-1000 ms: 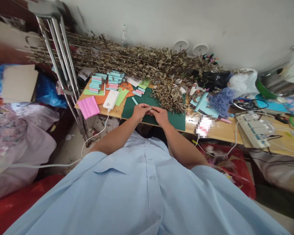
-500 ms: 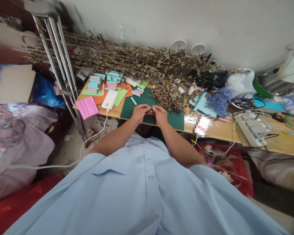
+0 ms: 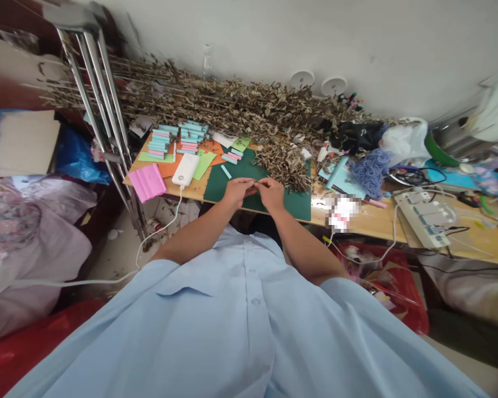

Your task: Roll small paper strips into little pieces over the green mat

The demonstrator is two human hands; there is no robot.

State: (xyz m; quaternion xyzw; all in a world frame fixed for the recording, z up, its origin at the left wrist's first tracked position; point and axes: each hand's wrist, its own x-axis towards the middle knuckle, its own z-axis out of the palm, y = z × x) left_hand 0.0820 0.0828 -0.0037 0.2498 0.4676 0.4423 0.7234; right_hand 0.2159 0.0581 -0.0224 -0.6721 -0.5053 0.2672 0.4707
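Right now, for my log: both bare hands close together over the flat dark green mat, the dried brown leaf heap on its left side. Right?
No: the head view shows the leaf heap on the right side of the mat, with left hand and right hand close together over it.

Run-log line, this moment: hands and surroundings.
left hand + right hand: fingertips together, any held item unclear | over: green mat | nearby: dried-leaf pile, light-blue roll

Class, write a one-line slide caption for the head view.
Left hand and right hand close together over a green mat, near dried leaves and blue and pink rolls.
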